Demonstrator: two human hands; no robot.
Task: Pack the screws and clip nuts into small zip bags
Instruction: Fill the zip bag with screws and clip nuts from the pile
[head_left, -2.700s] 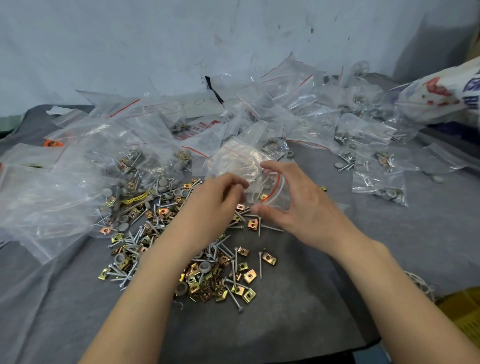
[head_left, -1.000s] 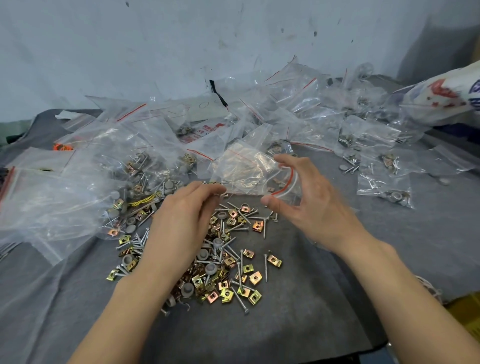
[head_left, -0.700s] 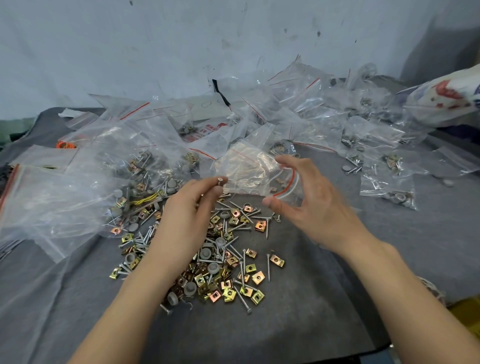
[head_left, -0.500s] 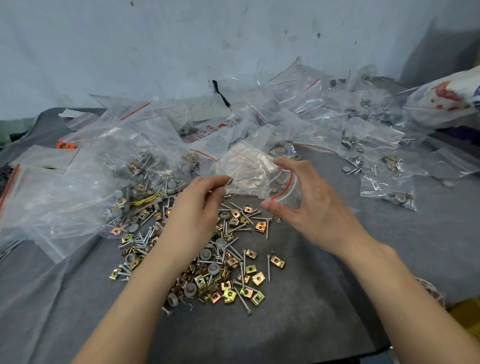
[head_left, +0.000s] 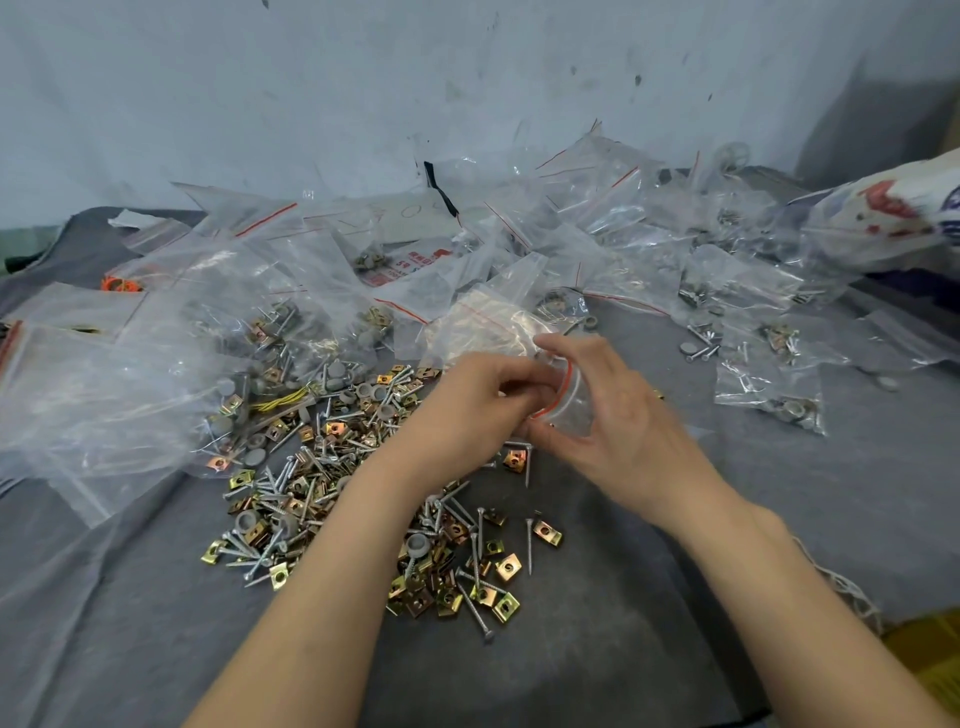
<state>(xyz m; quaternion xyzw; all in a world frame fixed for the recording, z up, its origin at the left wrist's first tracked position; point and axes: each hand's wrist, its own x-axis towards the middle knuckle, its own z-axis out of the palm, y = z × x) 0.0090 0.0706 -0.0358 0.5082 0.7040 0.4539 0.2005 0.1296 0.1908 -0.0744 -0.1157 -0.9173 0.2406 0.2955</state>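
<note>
Zip bag (head_left: 491, 332) — clear, contents indiscernible; long axis ran upper left to lower right, mouth lower right. Right hand (head_left: 618, 431) pinched mouth; left hand (head_left: 467, 410) fingertips bunched there — hold unclear.

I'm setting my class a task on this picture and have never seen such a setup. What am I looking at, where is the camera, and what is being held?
There is no machine here: a person works with two bare hands. The single picture comes from a camera worn on the head, looking forward and down, so the arms reach in from the bottom. On a grey cloth lies a loose heap of silver screws and brass-coloured clip nuts, with some grey round caps. Around it lie many clear zip bags, some with parts inside. The right hand holds a small zip bag with its red-striped mouth open. The left hand has its fingertips at that mouth; what they pinch, if anything, is hidden.
</note>
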